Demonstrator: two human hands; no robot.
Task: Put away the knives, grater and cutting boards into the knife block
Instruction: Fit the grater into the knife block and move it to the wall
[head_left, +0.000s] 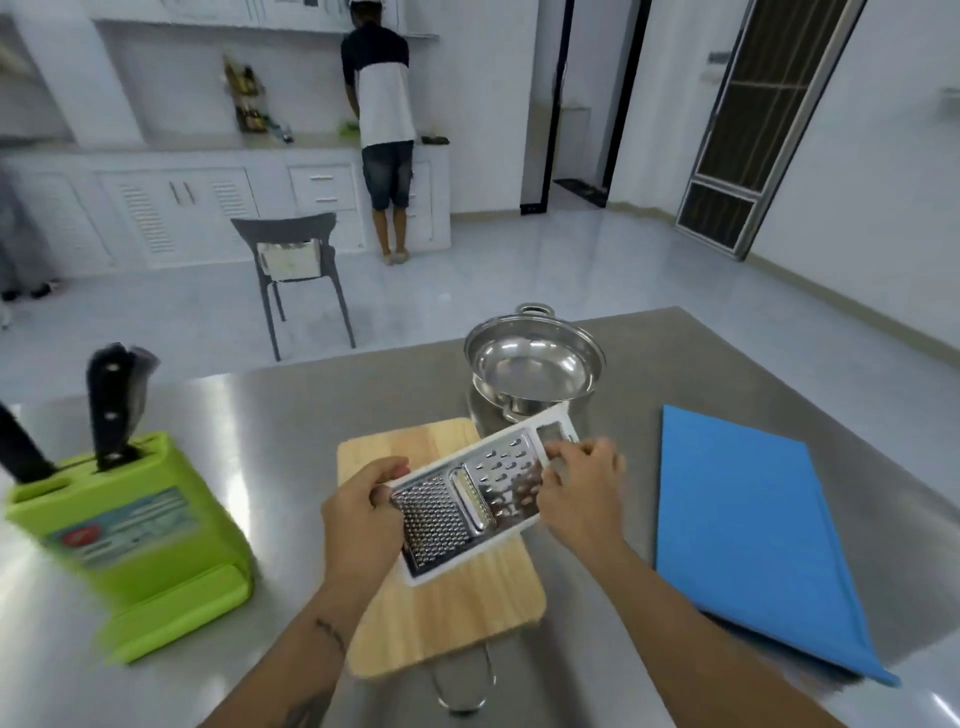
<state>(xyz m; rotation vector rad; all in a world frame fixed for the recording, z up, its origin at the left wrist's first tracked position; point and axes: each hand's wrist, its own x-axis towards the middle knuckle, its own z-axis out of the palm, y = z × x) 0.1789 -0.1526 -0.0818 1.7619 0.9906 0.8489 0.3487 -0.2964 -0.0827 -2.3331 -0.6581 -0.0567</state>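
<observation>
Both hands hold a flat metal grater (470, 496) with a white frame, tilted above a wooden cutting board (457, 613) that lies on the steel worktop (311, 415). The left hand (363, 519) has its grip curled round the grater's near left edge, the thumb on top and the fingers hidden beneath. The right hand (579, 488) pinches the far right end, its fingers covering part of the coarse holes and the handle opening.

To the left stands a green knife block (130, 540), blurred by motion, with two black-handled knives already in its slots: one (111, 405) upright, the other (21, 447) cut off by the picture's left edge. Their blades are hidden inside the block.

A blue cutting board (753, 530) lies flat at the right, well apart from the wooden one. Behind the grater sits a steel pot (535, 364), its near side partly hidden by the grater's end. A metal loop (462, 686) juts from under the wooden board's near edge; what it belongs to is unclear.

In the background a person (382, 119) stands at a kitchen counter, back turned, near a grey chair (296, 270).
</observation>
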